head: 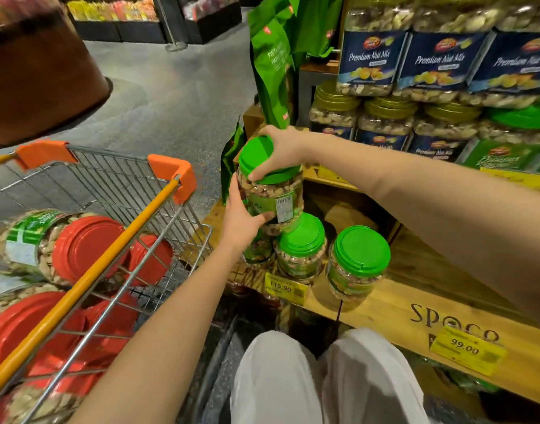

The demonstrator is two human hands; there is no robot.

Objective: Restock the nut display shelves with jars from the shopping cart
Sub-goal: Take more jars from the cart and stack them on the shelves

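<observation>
A clear nut jar with a green lid (pixel 274 194) is held tilted above the low wooden shelf (pixel 409 289). My right hand (pixel 281 148) grips its lid from above, and my left hand (pixel 244 221) cups its side from below. Under it on the shelf stand two more green-lidded jars (pixel 302 243) (pixel 359 258), with a third partly hidden behind my left wrist. The wire shopping cart (pixel 134 191) at the left holds several red-lidded nut jars (pixel 85 246) lying on their sides.
Upper shelves at the right carry stacked Premium Nut Mix jars (pixel 440 62) and gold-lidded jars (pixel 388 117). Green pistachio bags (pixel 274 65) stand at the shelf's left end. Yellow price tags (pixel 285 287) hang on the shelf edge. My knees in white trousers (pixel 323 377) are below.
</observation>
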